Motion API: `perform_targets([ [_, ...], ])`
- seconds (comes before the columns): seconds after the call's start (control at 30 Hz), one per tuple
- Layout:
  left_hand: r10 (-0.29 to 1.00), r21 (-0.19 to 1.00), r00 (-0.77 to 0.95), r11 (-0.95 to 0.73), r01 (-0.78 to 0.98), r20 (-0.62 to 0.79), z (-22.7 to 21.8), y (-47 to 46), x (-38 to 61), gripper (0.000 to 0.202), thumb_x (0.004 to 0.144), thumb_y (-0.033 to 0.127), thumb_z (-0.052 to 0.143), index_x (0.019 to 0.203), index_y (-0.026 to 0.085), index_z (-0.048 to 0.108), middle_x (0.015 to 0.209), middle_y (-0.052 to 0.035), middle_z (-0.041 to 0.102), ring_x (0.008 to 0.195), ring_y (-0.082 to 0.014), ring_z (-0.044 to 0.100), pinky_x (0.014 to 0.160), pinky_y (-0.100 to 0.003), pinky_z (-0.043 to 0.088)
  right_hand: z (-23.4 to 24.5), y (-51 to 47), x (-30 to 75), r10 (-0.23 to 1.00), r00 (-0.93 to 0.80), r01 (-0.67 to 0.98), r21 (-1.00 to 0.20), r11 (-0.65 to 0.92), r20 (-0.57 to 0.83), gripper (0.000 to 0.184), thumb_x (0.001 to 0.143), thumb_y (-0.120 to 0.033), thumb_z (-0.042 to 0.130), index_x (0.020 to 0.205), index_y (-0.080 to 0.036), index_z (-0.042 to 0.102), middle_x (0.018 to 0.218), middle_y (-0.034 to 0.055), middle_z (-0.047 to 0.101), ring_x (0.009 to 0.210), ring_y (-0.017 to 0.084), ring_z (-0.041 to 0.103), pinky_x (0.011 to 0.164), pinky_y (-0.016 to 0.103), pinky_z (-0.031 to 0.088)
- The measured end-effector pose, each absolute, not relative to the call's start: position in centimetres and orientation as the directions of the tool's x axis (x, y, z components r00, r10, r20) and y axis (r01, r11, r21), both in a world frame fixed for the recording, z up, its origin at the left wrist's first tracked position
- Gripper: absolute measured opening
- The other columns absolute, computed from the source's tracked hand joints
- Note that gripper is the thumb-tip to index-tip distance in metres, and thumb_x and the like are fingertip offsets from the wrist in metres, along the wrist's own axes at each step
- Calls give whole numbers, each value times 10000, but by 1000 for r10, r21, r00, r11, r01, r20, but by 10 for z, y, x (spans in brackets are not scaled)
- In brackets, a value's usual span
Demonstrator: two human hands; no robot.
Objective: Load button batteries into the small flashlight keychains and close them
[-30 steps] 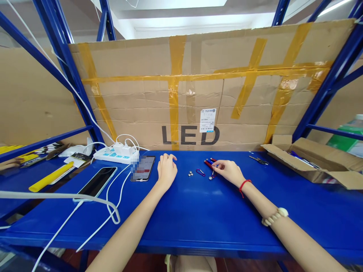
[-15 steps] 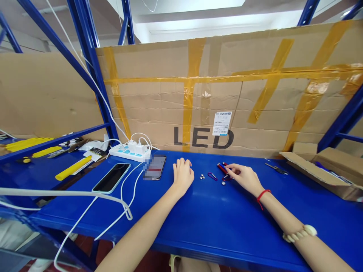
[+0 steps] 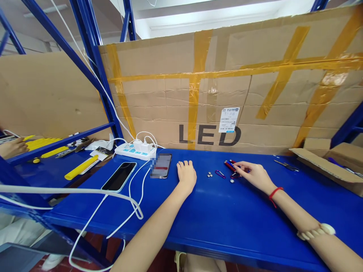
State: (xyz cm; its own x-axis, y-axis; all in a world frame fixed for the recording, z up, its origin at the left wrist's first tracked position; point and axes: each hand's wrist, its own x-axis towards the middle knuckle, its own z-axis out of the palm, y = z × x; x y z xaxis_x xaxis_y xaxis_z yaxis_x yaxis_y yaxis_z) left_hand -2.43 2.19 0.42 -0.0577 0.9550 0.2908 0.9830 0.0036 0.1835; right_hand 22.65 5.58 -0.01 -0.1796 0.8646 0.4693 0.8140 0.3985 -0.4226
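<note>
I look down on a blue steel shelf deck [image 3: 215, 223] backed by taped cardboard [image 3: 170, 83] printed "LED".

My left hand [image 3: 187, 174] lies palm down on the deck, fingers relaxed and holding nothing. Just right of it sit two small silver discs [image 3: 209, 174], touching each other. Beyond them is a purple wire loop [image 3: 219, 174], then a third disc [image 3: 232, 181] on its own. My right hand [image 3: 255, 174] reaches in with its fingertips [image 3: 239, 169] at a bundle of red and blue sticks [image 3: 230, 165] just left of it. From here I cannot tell whether it pinches one or only touches them. I judge the work barely begun. Every small part lies loose and separate on the deck, nothing is joined, and only the sticks are being handled.

Far to the left of my left hand, another person's hand [image 3: 11, 147] rests on the neighbouring shelf, near a yellow tool [image 3: 81, 167]. Closer in are a dark-screened phone [image 3: 119, 176], a white power strip [image 3: 136, 151] and a lit phone [image 3: 161, 165] just beside my left hand. Their white cables [image 3: 124, 204] loop over the deck's front edge. That clutter crowds the left side but stays clear of the parts. Right of my right hand lie small pliers [image 3: 286, 165] and an open cardboard box [image 3: 326, 166], both well apart from it. Nothing lies between my two hands and the parts.
</note>
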Motion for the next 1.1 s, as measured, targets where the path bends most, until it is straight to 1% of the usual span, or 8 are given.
perform_targets([
  [0.13,964,179,5,-55,982,265,6,22,-28,295,845,126,379,1102,95,520,1077,-162,581,1032,-262,506,894,-393,338,-2,55,221,867,-200,804,-429,412,457,368,792,-485,451,902,-209,668,586,7,646,567,155,602,521,235,405],
  [0.23,958,181,61,-115,977,280,9,19,-27,277,841,99,378,1061,110,545,1060,-142,596,1018,-251,512,899,-386,330,4,49,211,854,-237,846,-333,416,464,306,799,-429,451,904,-242,670,605,-7,651,568,142,595,521,228,389],
  [0.37,947,248,103,-184,951,305,9,15,-23,299,838,97,403,1111,155,509,1066,-111,593,1023,-235,506,878,-378,349,16,42,191,823,-391,837,-213,504,412,279,813,-398,437,894,-263,667,585,-21,637,580,133,587,525,223,367],
  [0.5,949,332,103,-204,921,297,8,14,-21,331,840,88,401,1143,181,496,1107,-102,561,1054,-221,489,871,-360,371,26,46,169,812,-467,769,-293,569,350,255,785,-445,494,835,-277,680,708,-28,677,625,122,598,544,213,393],
  [0.67,951,418,64,-192,888,302,8,15,-21,353,849,85,379,1172,166,497,1104,-114,520,1038,-203,504,870,-318,393,31,58,149,791,-581,628,-511,587,194,332,659,-519,623,814,-236,696,734,-9,686,591,121,596,537,209,436],
  [0.77,951,442,73,-207,873,301,7,16,-20,301,851,107,392,1108,171,536,1063,-101,516,1001,-192,517,856,-300,405,24,61,147,770,-608,570,-569,592,192,365,613,-504,669,813,-200,699,790,21,684,610,130,592,559,221,457],
  [0.9,943,444,75,-222,868,324,10,15,-19,231,855,124,398,1034,194,527,1038,-77,513,981,-181,515,848,-303,402,11,58,152,758,-596,569,-528,631,265,351,652,-509,638,802,-198,704,729,22,650,619,133,582,582,231,447],
  [1.1,906,396,121,-293,870,405,21,13,-18,153,859,146,420,984,220,469,993,-43,515,953,-165,511,828,-296,393,13,48,150,770,-573,655,-407,637,282,289,718,-491,595,818,-240,699,716,1,634,640,126,578,575,214,416],
])
